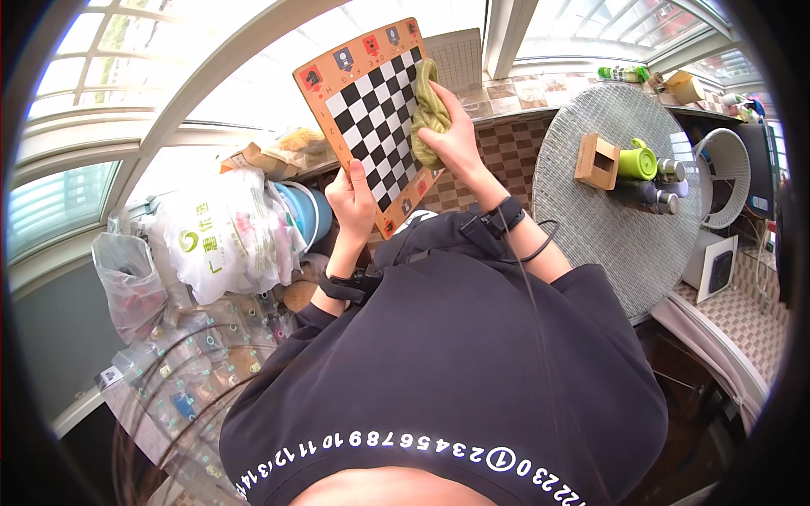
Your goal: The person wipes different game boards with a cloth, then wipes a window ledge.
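Observation:
A chessboard (376, 126) with an orange-brown border and black and white squares is held up at a tilt in front of me. My left hand (354, 201) grips its lower left edge, thumb on the front face. In my right hand (457, 136) is a bunched olive-green cloth (430, 114), which lies against the right part of the board. Part of the squares and border there is hidden by the cloth and hand. Behind the board's upper right stands a thin brown panel (457, 60) with a grid on it.
On the right, a round woven table (569, 231) bears a cardboard box (597, 161), a green cup (638, 163) and several bottles. White plastic bags (221, 234) and a blue bucket (311, 212) are at the left. A tiled sill (528, 93) runs under the windows.

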Motion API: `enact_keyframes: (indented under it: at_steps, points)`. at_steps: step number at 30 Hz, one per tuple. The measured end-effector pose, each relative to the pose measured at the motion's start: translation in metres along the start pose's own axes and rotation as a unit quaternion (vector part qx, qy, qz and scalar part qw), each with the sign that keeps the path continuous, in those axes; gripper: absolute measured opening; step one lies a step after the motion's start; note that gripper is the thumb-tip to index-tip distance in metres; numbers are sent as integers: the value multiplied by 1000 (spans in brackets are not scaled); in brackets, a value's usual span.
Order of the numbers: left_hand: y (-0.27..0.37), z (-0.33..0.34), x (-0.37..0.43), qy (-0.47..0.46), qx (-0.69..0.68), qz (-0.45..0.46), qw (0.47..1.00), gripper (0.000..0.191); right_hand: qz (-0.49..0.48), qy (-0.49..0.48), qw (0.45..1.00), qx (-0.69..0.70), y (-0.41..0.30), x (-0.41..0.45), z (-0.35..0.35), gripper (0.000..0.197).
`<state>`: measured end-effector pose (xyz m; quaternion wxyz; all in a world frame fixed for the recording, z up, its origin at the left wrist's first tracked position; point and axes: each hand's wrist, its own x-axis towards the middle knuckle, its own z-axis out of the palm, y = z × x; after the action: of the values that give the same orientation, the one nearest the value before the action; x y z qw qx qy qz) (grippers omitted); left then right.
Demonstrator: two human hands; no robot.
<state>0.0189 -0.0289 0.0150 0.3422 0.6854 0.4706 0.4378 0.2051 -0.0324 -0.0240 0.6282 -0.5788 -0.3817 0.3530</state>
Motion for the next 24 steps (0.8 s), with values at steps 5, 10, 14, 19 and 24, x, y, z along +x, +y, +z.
enact_keyframes:
  at_steps: [5, 10, 14, 19, 24]
  points:
    - [-9, 13, -7, -105, 5, -25, 994, 39, -266, -42, 953, -139, -73, 38, 16, 63]
    - [-1, 14, 7, -77, -89, -88, 989, 41, -316, -62, 887, -330, -68, 34, 33, 60]
    - [-1, 7, 7, -87, -72, -120, 986, 40, -231, -79, 907, -342, -44, 33, 26, 60]
    - [-10, 1, 7, -44, -132, -123, 983, 38, -138, -9, 937, -320, 5, 35, 2, 58]
    - [-16, -4, 4, -57, -90, -125, 986, 40, 28, -14, 976, -215, 49, 40, -23, 57]
